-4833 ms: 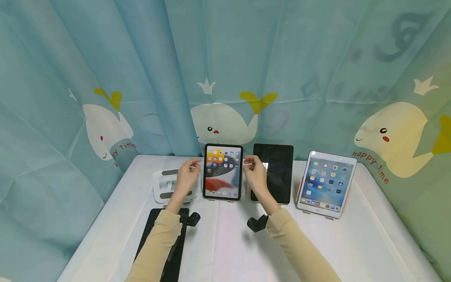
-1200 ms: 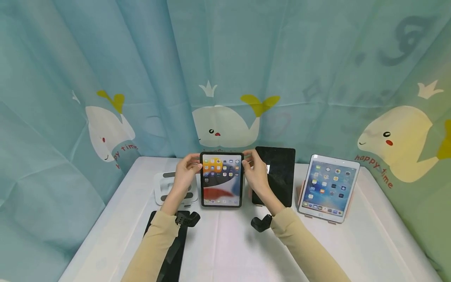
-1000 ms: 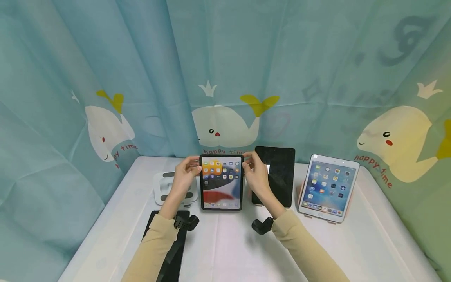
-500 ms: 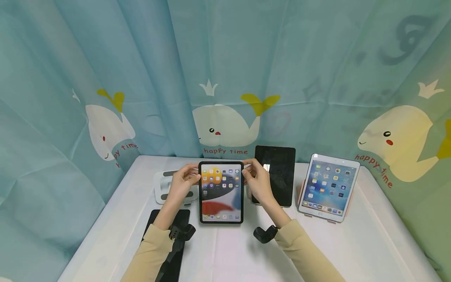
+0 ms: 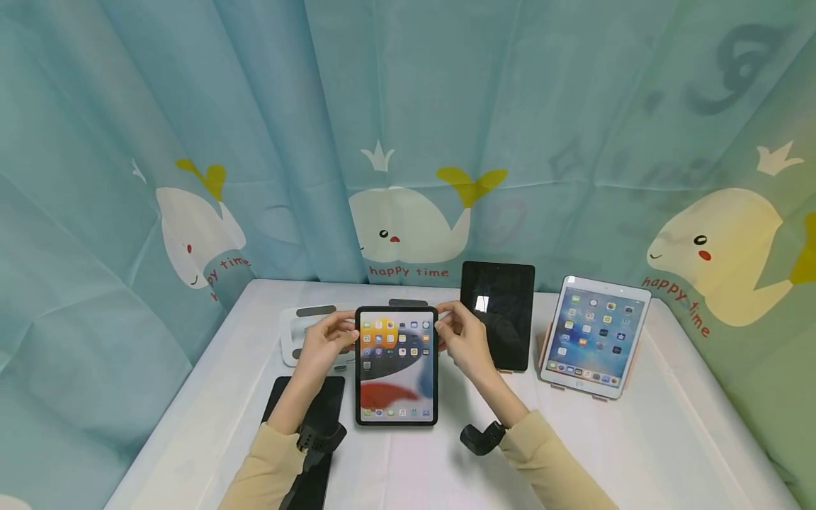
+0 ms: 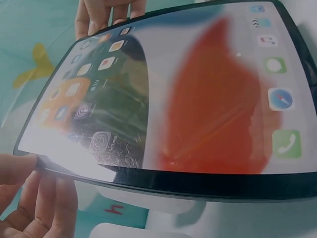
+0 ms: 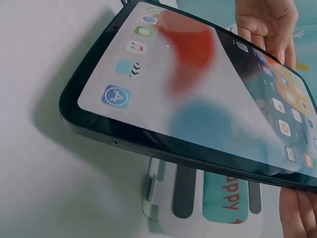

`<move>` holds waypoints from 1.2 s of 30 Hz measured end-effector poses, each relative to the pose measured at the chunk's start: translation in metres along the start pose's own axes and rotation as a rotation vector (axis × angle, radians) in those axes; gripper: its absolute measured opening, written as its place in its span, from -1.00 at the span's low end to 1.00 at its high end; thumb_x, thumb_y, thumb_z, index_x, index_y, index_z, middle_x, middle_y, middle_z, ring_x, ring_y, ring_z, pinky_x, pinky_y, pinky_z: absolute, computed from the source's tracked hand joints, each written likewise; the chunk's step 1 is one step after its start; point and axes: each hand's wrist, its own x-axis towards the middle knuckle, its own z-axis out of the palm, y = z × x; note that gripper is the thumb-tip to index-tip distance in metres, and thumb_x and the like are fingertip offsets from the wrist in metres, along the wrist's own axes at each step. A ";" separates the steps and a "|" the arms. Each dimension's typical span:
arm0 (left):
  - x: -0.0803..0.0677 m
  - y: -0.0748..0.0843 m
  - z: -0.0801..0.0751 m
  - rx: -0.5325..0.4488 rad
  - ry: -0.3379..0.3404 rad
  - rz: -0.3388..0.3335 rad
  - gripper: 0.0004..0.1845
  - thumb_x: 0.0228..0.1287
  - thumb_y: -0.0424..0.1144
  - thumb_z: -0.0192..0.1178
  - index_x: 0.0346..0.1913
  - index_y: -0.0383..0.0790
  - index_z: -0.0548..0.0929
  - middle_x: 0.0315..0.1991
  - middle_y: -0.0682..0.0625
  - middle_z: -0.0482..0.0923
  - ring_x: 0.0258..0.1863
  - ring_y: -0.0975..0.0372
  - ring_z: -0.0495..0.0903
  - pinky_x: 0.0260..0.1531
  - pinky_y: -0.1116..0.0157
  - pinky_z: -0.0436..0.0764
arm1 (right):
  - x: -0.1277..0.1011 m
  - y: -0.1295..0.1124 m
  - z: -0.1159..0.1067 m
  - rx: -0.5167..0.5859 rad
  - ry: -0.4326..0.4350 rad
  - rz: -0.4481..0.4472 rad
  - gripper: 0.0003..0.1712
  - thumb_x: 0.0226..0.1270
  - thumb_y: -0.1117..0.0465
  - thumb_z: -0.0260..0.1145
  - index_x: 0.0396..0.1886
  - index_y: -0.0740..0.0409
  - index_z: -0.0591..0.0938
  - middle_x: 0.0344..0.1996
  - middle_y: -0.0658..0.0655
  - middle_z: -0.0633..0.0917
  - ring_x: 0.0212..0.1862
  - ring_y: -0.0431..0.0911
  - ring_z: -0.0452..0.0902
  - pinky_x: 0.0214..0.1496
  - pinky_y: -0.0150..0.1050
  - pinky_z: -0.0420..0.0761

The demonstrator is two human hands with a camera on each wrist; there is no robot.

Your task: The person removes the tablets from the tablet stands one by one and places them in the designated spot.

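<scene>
A black-framed tablet (image 5: 397,372) with a lit home screen is held over the middle of the table, its screen facing me. At its upper left edge my left hand (image 5: 328,343) pinches it, thumb in front and fingers behind. My right hand (image 5: 465,340) grips the opposite edge the same way. Behind the tablet is a white stand (image 7: 167,218) with dark pads, mostly hidden in the head view. The right wrist view shows the tablet's lower end apart from this stand, over the white cloth.
Left of the tablet is another white stand (image 5: 315,310) with dark pads. A dark tablet (image 5: 331,400) lies flat under my left forearm. To the right, a black tablet (image 5: 497,315) and a white tablet (image 5: 593,336) lean on stands. A whale-print curtain (image 5: 408,106) hangs behind.
The black-framed tablet stood on its stand with my hands beside it. Both hands then took its side edges and brought it off the stand, toward me. The other tablets have not moved.
</scene>
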 end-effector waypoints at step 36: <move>-0.031 -0.035 0.005 -0.061 -0.039 -0.155 -0.63 0.18 -0.49 0.17 0.09 -0.41 0.57 -0.40 0.01 0.58 -0.41 0.27 0.55 -0.34 0.37 0.61 | -0.041 0.026 0.006 0.099 -0.025 0.214 -0.73 0.16 0.48 0.23 -0.10 0.36 0.62 -0.59 0.19 0.64 -0.65 -0.05 0.58 -0.56 -0.14 0.66</move>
